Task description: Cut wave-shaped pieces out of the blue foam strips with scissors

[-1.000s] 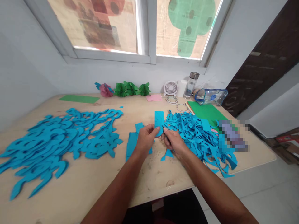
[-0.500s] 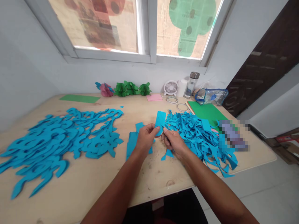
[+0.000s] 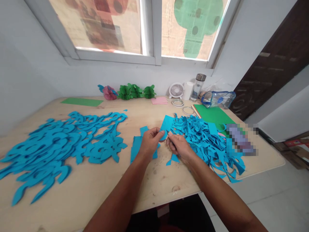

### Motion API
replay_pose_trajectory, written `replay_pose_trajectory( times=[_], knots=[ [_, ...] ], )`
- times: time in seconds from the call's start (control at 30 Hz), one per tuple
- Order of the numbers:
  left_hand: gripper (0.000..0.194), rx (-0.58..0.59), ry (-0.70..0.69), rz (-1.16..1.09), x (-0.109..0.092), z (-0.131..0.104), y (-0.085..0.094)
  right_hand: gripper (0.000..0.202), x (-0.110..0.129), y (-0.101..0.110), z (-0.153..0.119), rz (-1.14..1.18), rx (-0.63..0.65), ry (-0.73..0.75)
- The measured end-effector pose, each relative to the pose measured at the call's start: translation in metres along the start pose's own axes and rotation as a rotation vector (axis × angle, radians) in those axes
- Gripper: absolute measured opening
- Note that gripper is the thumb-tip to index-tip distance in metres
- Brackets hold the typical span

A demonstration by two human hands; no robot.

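My left hand [image 3: 151, 140] is closed, pinching a piece of blue paper [image 3: 167, 123] between thumb and fingers above the table. Close beside it on the right is my right hand [image 3: 178, 144], its fingers curled at the paper's lower edge; whatever they grip is hidden. Under and left of my left hand lie blue paper sheets [image 3: 136, 149]. A heap of blue paper scraps [image 3: 200, 135] spreads just right of my right hand. On the table's left side, many blue paper cut-outs [image 3: 50, 141] with curved outlines and holes overlap in a broad pile.
Along the back of the wooden table [image 3: 96, 187] stand green paper ornaments [image 3: 135, 91], a pink one [image 3: 109, 92], a small fan [image 3: 176, 90], a glass bottle [image 3: 198, 87] and a clear pouch [image 3: 218, 99]. Tape rolls [image 3: 188, 110] and green sheets [image 3: 214, 116] lie nearer. A blurred patch covers something at right.
The blue paper in my left hand has turned, its top now leaning further right toward the scraps. Both hands stay in nearly the same place.
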State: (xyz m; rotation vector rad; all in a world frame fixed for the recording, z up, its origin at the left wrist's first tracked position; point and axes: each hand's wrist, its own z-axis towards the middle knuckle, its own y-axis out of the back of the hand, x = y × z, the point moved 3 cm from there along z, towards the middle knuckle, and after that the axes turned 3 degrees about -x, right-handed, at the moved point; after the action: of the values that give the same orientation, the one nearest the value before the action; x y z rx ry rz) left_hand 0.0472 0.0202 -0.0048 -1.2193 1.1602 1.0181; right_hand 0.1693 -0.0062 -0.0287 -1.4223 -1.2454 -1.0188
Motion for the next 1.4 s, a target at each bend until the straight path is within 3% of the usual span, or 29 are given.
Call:
replay_pose_trajectory(
  times=[0.93, 1.17, 1.4],
  knots=[
    [0.026, 0.007, 0.007, -0.001, 0.001, -0.001, 0.0, 0.048, 0.001, 0.004, 0.002, -0.084, -0.002, 0.057],
    [0.02, -0.067, -0.09, 0.047, -0.009, -0.001, 0.007, 0.051, 0.0, 0.005, 0.003, -0.145, 0.019, 0.075],
    [0.027, 0.024, 0.097, -0.062, -0.002, 0.002, 0.012, 0.051, 0.003, 0.003, 0.0, -0.134, 0.04, 0.059]
  ],
)
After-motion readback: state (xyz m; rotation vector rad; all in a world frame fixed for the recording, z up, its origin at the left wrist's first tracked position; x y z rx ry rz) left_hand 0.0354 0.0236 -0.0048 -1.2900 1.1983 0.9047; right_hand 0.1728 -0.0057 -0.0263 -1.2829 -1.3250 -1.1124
